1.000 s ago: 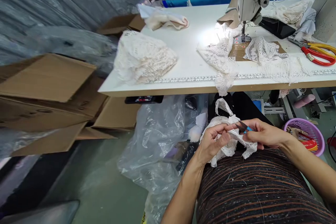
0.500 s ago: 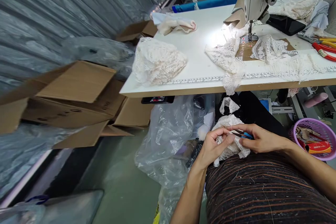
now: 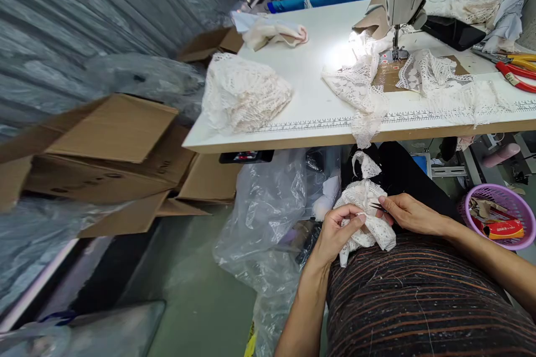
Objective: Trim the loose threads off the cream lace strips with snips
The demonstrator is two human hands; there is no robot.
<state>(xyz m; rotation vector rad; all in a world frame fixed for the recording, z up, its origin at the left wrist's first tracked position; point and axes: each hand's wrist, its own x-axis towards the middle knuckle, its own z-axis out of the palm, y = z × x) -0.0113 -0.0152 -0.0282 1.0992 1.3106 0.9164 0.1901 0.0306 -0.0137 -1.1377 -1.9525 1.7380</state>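
Note:
White lace fabric [image 3: 360, 196] lies bunched on my lap, just below the table edge. My left hand [image 3: 340, 232] pinches part of it between thumb and fingers. In my right hand [image 3: 411, 214] are small thread snips [image 3: 377, 206], with dark pointed blades aimed left at the lace beside my left fingertips. The palm and fingers hide the snips' handle. A narrow strip of lace [image 3: 366, 125] hangs over the table edge above my lap, its upper part spread toward the sewing machine [image 3: 402, 0].
On the white table [image 3: 312, 81] are a lace pile [image 3: 245, 93], folded cloth [image 3: 274, 36], a black phone [image 3: 454, 32] and red-handled pliers [image 3: 516, 75]. Open cardboard boxes [image 3: 109, 128] and a clear plastic bag [image 3: 268, 206] stand left. A purple basket [image 3: 525, 212] is at right.
My right hand has turned and drawn slightly back from the left fingers; the snips' blue handle is now covered. The left hand keeps its pinch on the lace. The view has shifted slightly.

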